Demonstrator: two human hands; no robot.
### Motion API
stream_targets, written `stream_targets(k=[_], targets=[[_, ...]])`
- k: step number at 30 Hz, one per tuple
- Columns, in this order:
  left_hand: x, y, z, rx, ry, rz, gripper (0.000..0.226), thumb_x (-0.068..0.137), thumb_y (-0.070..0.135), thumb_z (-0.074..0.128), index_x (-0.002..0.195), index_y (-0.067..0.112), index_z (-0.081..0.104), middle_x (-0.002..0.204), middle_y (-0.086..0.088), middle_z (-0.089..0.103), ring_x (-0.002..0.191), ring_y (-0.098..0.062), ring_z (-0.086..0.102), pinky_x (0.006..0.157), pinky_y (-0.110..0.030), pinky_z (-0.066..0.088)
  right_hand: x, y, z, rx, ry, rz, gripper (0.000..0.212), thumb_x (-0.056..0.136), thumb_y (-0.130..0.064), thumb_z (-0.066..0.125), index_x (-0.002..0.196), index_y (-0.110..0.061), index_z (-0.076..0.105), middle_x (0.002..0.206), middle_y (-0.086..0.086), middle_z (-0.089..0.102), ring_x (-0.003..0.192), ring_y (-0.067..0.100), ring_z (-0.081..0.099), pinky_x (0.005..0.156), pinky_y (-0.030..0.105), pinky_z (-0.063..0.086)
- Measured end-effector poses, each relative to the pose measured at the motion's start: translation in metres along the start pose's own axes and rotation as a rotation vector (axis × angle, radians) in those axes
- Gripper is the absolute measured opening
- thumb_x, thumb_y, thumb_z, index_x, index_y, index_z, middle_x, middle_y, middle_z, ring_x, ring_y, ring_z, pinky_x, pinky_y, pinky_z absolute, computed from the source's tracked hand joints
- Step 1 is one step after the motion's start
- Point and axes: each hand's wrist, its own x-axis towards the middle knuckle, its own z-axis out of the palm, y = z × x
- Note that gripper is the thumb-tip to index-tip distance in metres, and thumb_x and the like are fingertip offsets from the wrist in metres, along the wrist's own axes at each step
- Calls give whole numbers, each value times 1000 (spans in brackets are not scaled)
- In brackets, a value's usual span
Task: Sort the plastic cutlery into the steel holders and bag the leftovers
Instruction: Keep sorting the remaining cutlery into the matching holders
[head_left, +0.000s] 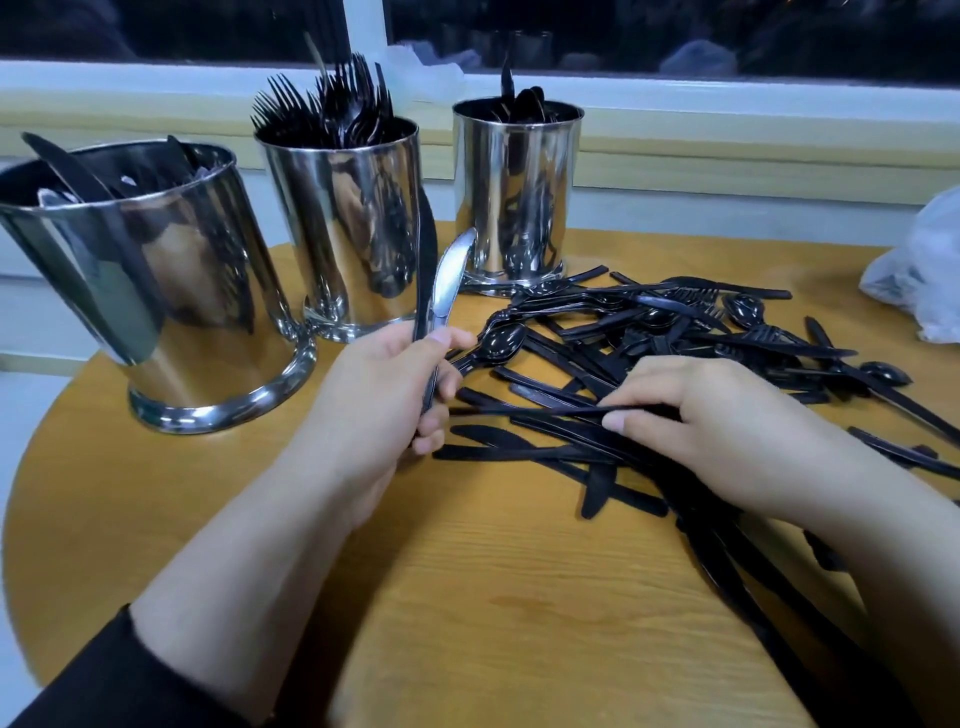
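Black plastic makes up nearly everything loose on the round wooden table (467, 597): a tangled pile of cutlery (675, 343) of glossy knives, spoons and forks spreads across its right half, thin handles crossing at every angle. No brand, label or writing can be read on any piece or on the holders.

Three polished steel holders stand in a row on the far left part of the table, plain cylinders with flared bases and mirror-bright walls that reflect the pile and the hands. The left holder (156, 291), nearest and widest in the view, contains flat knife shapes. The middle holder (353, 228) bristles with forks standing tines up. The right holder (514, 192) holds spoons, bowls just above the rim, and stands touching the back edge of the pile.

The left hand (384, 395) is curled around the handles of two knives (439, 291) held upright, thumb pressing them against the fingers; one blade catches the light and looks silvery, the other stays dark. The blades rise in front of the middle holder.

The right hand (706, 421) rests on the near side of the pile, thumb and fingers pinching a single long black knife (530, 410) that lies nearly level just above the others.

A crumpled translucent plastic bag (924, 275) sits at the table's far right edge, apart from the pile. A black sleeve (104, 686) covers the left forearm.
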Motion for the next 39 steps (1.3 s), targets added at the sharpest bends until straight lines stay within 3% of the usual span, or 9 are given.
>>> stream_targets(k=[4, 8, 11, 14, 18, 22, 27, 31, 39], targets=[[0, 0, 0, 222, 138, 150, 31, 108, 30, 47, 96, 18, 73, 62, 3, 56, 55, -13, 48, 55, -30, 41, -1, -1, -2, 111, 36, -8, 14, 100, -40, 55, 99, -47, 67, 102, -33, 61, 100, -13, 55, 77, 5, 39], [-1, 3, -2, 512, 204, 326, 32, 108, 32, 47, 89, 24, 71, 76, 10, 70, 68, 0, 61, 72, -29, 48, -4, -3, -3, 206, 94, 13, 6, 91, -46, 65, 88, -43, 70, 82, -27, 66, 72, 0, 59, 59, 13, 42], [-5, 1, 6, 548, -25, 282, 28, 108, 29, 45, 93, 27, 70, 84, 12, 75, 74, -7, 70, 75, -33, 54, -5, -7, -2, 262, 135, -8, 6, 87, -47, 67, 86, -43, 71, 80, -19, 68, 65, 13, 59, 59, 21, 45], [-7, -6, 12, 601, -215, 188, 26, 108, 34, 44, 98, 30, 68, 64, 4, 61, 50, -9, 53, 55, -24, 43, -3, -9, 3, 320, 196, -30, 4, 87, -43, 70, 91, -43, 69, 87, -16, 69, 70, 13, 59, 62, 24, 46], [-2, -11, 9, 388, -119, 122, 30, 106, 43, 47, 98, 25, 70, 59, 8, 42, 47, -12, 31, 51, -30, 25, 1, -5, 3, 419, 334, 1, 28, 90, -37, 70, 116, -42, 60, 94, -15, 67, 76, 5, 57, 67, 12, 40], [-3, -4, 5, 138, -18, 120, 31, 105, 43, 50, 91, 18, 63, 58, 7, 36, 46, -12, 25, 44, -23, 21, -2, -2, -1, 180, 221, 10, 8, 87, -48, 67, 90, -41, 68, 92, -18, 62, 81, 6, 57, 70, 19, 46], [-5, -2, 4, 129, -14, 113, 31, 103, 44, 53, 84, 19, 52, 60, 3, 36, 45, -12, 26, 44, -24, 20, -3, -5, 2, -41, -18, -4, 22, 87, -57, 66, 103, -42, 69, 103, -23, 54, 102, -12, 46, 76, 4, 35], [-6, 0, 4, 148, -14, 102, 31, 102, 45, 54, 86, 18, 55, 58, 4, 36, 45, -12, 26, 44, -25, 21, -1, -4, 3, -121, -41, 0, 27, 90, -53, 65, 115, -42, 67, 108, -23, 53, 102, -16, 44, 76, 2, 34], [-3, -4, 5, 150, 26, 130, 30, 106, 42, 49, 87, 20, 58, 61, 1, 35, 46, -12, 24, 44, -23, 21, 0, -3, 8, -94, 32, 11, 14, 97, -38, 61, 101, -36, 74, 98, -20, 59, 93, -11, 51, 74, 9, 40]])
